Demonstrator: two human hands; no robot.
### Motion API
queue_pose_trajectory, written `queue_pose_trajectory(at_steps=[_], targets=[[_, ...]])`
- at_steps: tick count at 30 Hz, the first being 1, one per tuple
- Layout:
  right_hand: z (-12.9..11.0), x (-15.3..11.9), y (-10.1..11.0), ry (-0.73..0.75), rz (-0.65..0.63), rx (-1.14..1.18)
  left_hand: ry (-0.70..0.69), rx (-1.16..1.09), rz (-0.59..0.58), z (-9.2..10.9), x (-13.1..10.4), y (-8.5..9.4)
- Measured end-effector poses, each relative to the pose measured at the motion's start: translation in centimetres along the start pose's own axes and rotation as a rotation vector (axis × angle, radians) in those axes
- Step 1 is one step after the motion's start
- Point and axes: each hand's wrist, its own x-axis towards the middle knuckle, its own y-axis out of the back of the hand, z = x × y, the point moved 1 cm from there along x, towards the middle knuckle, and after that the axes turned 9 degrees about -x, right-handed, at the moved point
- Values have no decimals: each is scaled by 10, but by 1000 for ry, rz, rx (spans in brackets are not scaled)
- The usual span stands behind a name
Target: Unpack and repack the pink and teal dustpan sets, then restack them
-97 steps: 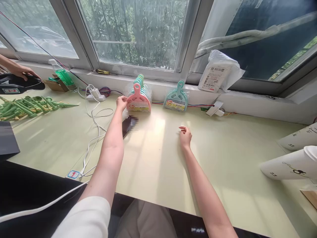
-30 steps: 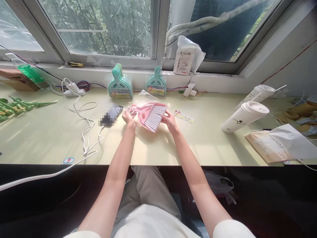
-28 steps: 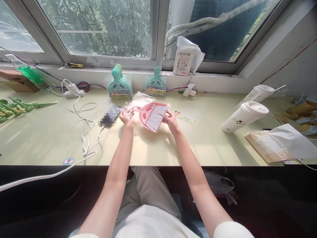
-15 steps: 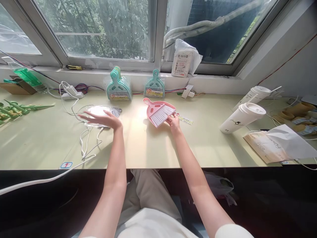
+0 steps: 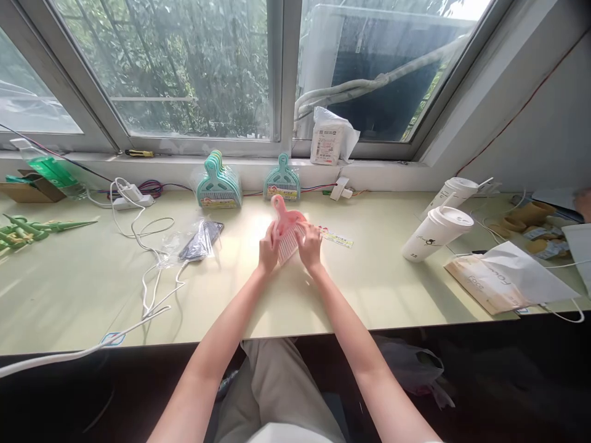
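Observation:
A small pink dustpan [image 5: 292,216] with its brush nested in it is held between my two hands above the middle of the table, handle pointing away from me. The brush's pale bristles [image 5: 289,246] fan out toward me. My left hand [image 5: 268,251] is closed on the left edge, and my right hand [image 5: 310,247] grips the right side, its fingertips near the top of the bristles. Part of the pan is hidden behind my fingers. Just right of my right hand lies a printed label strip [image 5: 339,239].
Behind stand a stack of bagged green dustpan sets [image 5: 218,184] and a single one [image 5: 282,181]. Left are a phone [image 5: 202,240], clear plastic wrap [image 5: 170,249], white cables [image 5: 159,289] and green items [image 5: 34,231]. Right are white cups [image 5: 438,231] and a paper bag [image 5: 505,277].
My left hand has come from above the plastic wrap to the dustpan's left edge. My right hand has shifted its hold, and the dustpan has turned to point more toward me. The view has tilted up.

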Motion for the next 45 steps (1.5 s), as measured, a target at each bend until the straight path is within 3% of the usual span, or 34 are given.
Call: queue_pose_trajectory(at_steps=[3, 7, 11, 16, 18, 21, 24, 26, 29, 34, 37, 45], targets=[[-9, -1, 1, 40, -19, -105, -48, 65, -137, 10, -9, -5], [-11, 6, 14, 47, 35, -240, -57, 28, -212, 20, -5, -5], [-15, 15, 30, 117, 35, -316, -18, 83, -228, 28, 1, -2], [-33, 20, 34, 71, 2, -319, -119, 355, -228, 41, 7, 0], [-42, 21, 41, 31, 7, -312, -105, 563, -188, 46, 15, 7], [-55, 23, 66, 46, 32, -334, -7, 818, -22, 56, 35, 29], [-51, 25, 91, 124, -64, -394, -16, 811, 83, 68, 52, 51], [-36, 28, 96, 75, -165, -493, 4, 781, 74, 71, 57, 59], [-1, 29, 87, -83, -295, -693, 120, 855, -40, 60, 53, 61], [45, 17, 70, -196, -409, -868, 336, 958, -178, 18, 26, 63], [52, 12, 70, -201, -431, -891, 345, 941, -171, 7, 17, 62], [41, 16, 69, -207, -484, -859, 343, 926, -175, 6, 20, 57]])
